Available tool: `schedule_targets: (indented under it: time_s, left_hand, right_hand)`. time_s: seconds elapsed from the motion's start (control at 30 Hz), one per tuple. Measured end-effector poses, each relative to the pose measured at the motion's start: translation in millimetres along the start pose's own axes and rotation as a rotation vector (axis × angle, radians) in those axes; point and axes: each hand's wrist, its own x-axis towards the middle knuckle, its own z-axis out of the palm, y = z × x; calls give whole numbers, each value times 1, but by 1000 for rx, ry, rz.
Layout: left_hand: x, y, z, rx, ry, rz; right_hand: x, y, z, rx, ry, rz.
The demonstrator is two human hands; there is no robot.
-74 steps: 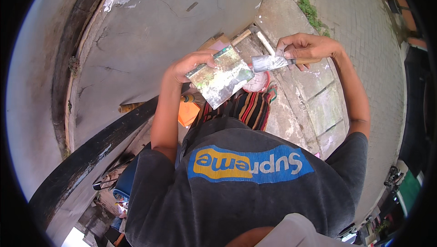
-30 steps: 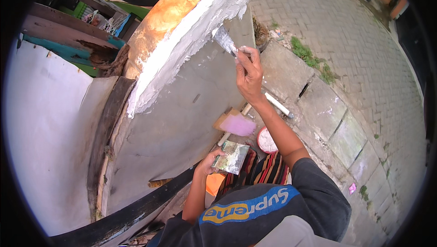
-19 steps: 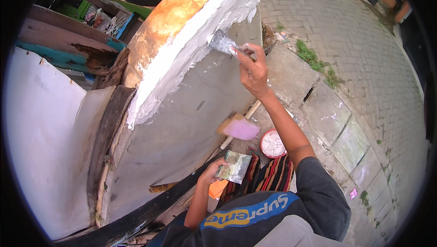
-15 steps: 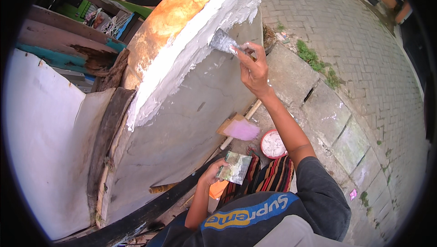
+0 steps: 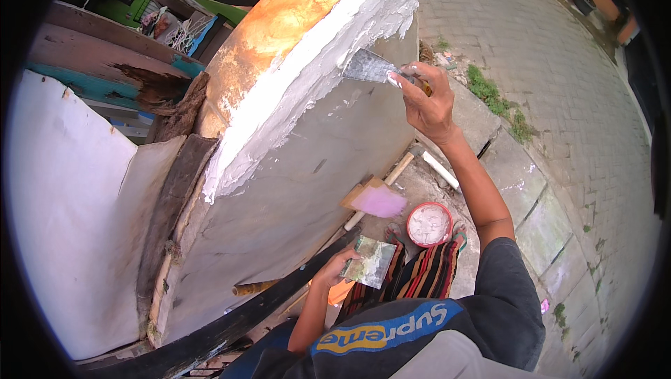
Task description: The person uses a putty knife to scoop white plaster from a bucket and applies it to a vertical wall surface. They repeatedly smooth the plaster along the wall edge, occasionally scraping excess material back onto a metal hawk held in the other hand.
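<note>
Scraper: the scraper [image 5: 370, 68] is raised against the white putty band [image 5: 314, 92] on the curved hull [image 5: 293, 169], its blade flat near the band's upper right end.
Right hand: the right hand [image 5: 426, 99] is clenched on the scraper's handle, arm stretched up from the lower edge.
Left hand: the left hand [image 5: 335, 271] grasps a smeared putty board [image 5: 370, 261] low by the hull's bottom edge.
Edges: the putty band ends in a ragged edge just above the blade; a dark beam [image 5: 231, 323] runs along the hull's foot.
Open room: bare grey hull lies below the blade; paved ground [image 5: 545, 99] is open to the right.
Around: a pink-faced block [image 5: 374, 199] and a red tub [image 5: 429, 224] of white putty sit on the ground between the arms; a white pipe [image 5: 440, 169] lies near the forearm.
In the way: the block's long handle leans at the hull's foot.
Change: half a second ago the blade lay slightly lower-left on the band; the board hand has barely moved.
</note>
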Motion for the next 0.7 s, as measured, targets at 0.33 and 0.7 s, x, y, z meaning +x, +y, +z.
schedule_targets:
  time_s: [0.33,0.7]
  left_hand:
    - [11,-7,10,27,70,61]
    - [-2,11,29,75,51,29]
  right_hand:
    - [72,-20,-67,-131,-447,-419]
    - [87,-8,-61,-185,-399,-440]
